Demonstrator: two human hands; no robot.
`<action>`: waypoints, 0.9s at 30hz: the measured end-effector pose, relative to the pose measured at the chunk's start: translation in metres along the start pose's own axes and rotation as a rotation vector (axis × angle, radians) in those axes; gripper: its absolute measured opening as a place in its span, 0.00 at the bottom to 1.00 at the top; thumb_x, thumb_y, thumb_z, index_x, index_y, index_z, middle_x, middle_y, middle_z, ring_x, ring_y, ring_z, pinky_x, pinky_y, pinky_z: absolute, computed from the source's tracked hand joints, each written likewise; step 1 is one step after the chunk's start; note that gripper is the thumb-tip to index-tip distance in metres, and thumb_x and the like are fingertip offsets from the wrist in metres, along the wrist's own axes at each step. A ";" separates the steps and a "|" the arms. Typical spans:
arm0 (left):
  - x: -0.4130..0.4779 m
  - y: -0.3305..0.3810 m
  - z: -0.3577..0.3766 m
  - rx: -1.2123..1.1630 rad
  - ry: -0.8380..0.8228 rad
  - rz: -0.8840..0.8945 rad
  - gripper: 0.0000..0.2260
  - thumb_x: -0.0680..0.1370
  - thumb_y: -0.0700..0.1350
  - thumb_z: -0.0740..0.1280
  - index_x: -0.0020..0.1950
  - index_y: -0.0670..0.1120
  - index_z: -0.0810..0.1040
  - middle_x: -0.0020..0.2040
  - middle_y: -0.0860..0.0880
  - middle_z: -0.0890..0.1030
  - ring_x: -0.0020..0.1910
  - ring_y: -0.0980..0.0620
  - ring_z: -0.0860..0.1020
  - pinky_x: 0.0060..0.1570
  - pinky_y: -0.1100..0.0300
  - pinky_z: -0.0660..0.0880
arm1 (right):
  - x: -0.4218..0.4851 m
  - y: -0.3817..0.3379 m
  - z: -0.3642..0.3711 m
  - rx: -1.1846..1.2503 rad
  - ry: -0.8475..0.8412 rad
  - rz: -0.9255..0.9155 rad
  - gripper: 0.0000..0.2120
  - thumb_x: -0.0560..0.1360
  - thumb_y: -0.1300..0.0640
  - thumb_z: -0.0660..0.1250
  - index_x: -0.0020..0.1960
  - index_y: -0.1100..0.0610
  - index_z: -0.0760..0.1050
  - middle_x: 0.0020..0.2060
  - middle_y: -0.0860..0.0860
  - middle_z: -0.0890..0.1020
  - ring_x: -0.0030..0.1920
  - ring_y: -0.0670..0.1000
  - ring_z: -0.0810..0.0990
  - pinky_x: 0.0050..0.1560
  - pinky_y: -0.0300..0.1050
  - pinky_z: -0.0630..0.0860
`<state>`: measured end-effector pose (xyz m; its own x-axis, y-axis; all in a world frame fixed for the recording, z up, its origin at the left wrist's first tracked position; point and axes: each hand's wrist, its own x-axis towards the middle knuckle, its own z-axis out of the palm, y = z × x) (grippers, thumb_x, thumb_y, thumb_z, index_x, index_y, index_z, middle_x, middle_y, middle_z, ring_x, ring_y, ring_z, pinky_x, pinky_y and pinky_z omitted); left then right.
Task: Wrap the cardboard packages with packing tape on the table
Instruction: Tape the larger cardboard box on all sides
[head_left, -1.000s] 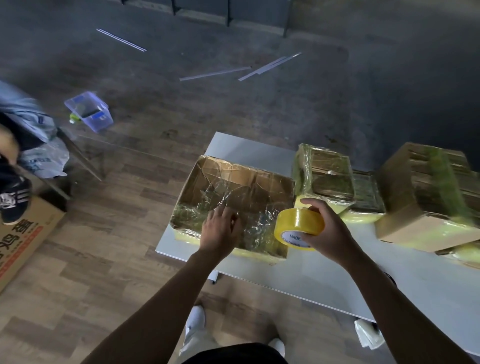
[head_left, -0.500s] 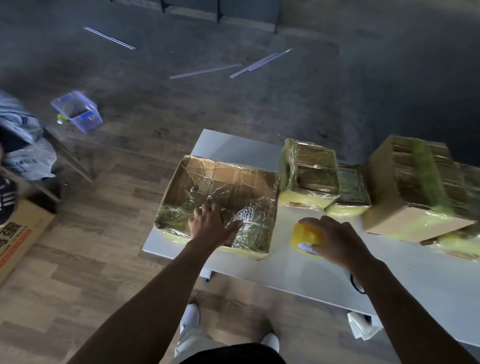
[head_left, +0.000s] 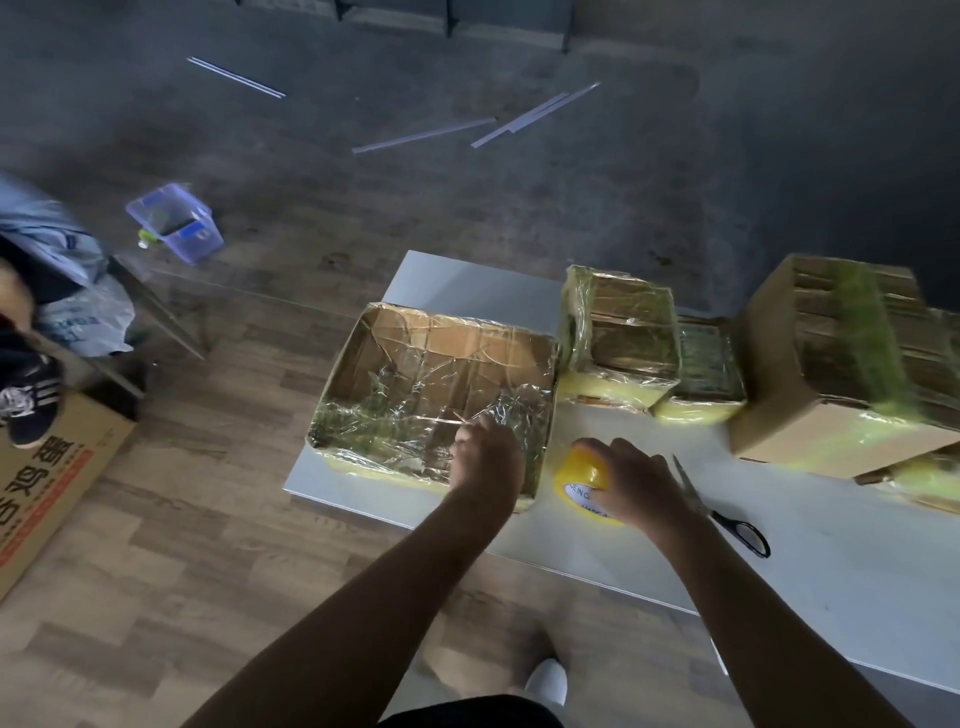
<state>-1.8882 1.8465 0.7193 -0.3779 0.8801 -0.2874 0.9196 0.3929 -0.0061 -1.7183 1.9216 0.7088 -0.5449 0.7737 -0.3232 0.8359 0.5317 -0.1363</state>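
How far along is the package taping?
Done: two small packages look fully wrapped. In hand: flat box, top already taped; left hand rests on it, right hand grips the tape roll beside it. Left: big box shows one band, much bare cardboard. Scissors lie on the table.

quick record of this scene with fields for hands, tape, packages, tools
left hand: rests on the large flat package, fingers curled at the tape film; whether they pinch it is unclear
right hand: grips the tape roll, low at the table, right of that package
scissors: lie on the table, right of the right hand
other packages: small wrapped package, flatter package, big box
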 end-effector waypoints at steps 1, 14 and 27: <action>-0.008 0.008 -0.003 0.024 0.003 -0.020 0.17 0.77 0.45 0.58 0.61 0.40 0.77 0.54 0.38 0.78 0.52 0.41 0.79 0.45 0.53 0.78 | 0.000 0.000 0.003 0.002 0.005 -0.009 0.27 0.74 0.41 0.64 0.71 0.43 0.63 0.55 0.50 0.74 0.57 0.56 0.76 0.58 0.49 0.68; -0.029 0.017 0.013 0.083 -0.059 0.140 0.30 0.84 0.40 0.49 0.74 0.53 0.29 0.69 0.19 0.48 0.68 0.19 0.55 0.66 0.32 0.61 | -0.014 0.011 0.007 0.250 0.023 -0.037 0.27 0.74 0.42 0.66 0.71 0.46 0.66 0.54 0.54 0.72 0.56 0.59 0.75 0.52 0.48 0.72; -0.028 -0.051 -0.058 -0.291 0.312 0.354 0.34 0.80 0.41 0.63 0.77 0.61 0.46 0.65 0.37 0.70 0.56 0.38 0.78 0.50 0.47 0.79 | -0.020 -0.010 -0.089 0.540 0.492 -0.269 0.30 0.68 0.61 0.66 0.69 0.48 0.70 0.56 0.53 0.75 0.54 0.52 0.75 0.51 0.44 0.73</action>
<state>-1.9307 1.8167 0.7830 -0.1057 0.9916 0.0742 0.9454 0.0771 0.3167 -1.7218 1.9311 0.7999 -0.5947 0.7729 0.2213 0.5188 0.5792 -0.6288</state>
